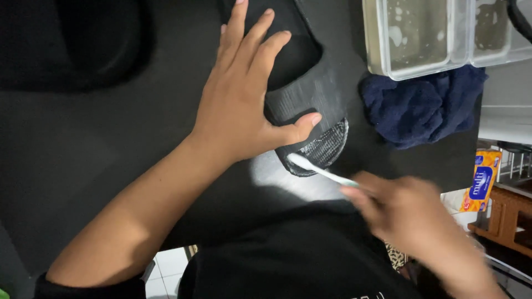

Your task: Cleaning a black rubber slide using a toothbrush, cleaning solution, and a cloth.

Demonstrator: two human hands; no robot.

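Note:
My left hand (241,91) lies flat, fingers spread, on a black shoe (310,97) that rests on a dark tabletop (111,138). Its thumb presses the shoe's side just above the heel. My right hand (410,213), blurred by motion, grips a white toothbrush (318,170). The brush head touches the heel end of the shoe, where the ribbed sole shows white foam.
A dark blue cloth (421,108) is bunched to the right of the shoe. Two clear plastic tubs (421,36) with cloudy water stand behind it. An orange and blue packet (482,180) and a wooden piece of furniture (507,218) sit beyond the table's right edge.

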